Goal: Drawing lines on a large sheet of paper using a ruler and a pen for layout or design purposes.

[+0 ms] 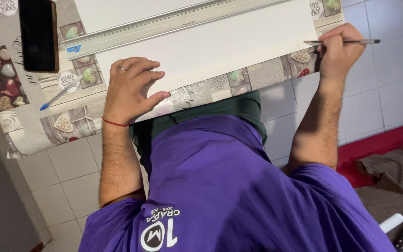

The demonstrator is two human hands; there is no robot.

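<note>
Looking down from the head cam: large white matte sheet of paper (pixel 220 44), smooth and flat, lies across a table covered in a patterned oilcloth with heart and knot patches in grey, beige and red (pixel 33 121). My left hand (pixel 129 88) is spread flat, palm down, fingers fanned on the near-left corner of the sheet and partly on the cloth; nothing gripped, just pressing. Plain ring on one finger, thin red cord around the wrist. My right hand (pixel 339 49) is closed in a writing pinch around a slim dark pencil with a metallic-looking shaft (pixel 346 42), lying nearly horizontal, tip pointing left and touching the sheet's right edge. Faint row of small dots runs along the sheet's near edge. Long straight aluminium ruler with fine graduations (pixel 173 23) lies diagonally across the upper part of the sheet, one end over the cloth, well apart from both hands. Blue-capped translucent ballpoint pen (pixel 61 93) lies on the cloth, left of the left hand, not touched. Black rectangular phone in a brown-edged case (pixel 38 33) sits at top left, screen dark. Below the table: pale glossy floor tiles (pixel 71 163), purple shirt, a crumpled brown fabric (pixel 392 172) at right.
</note>
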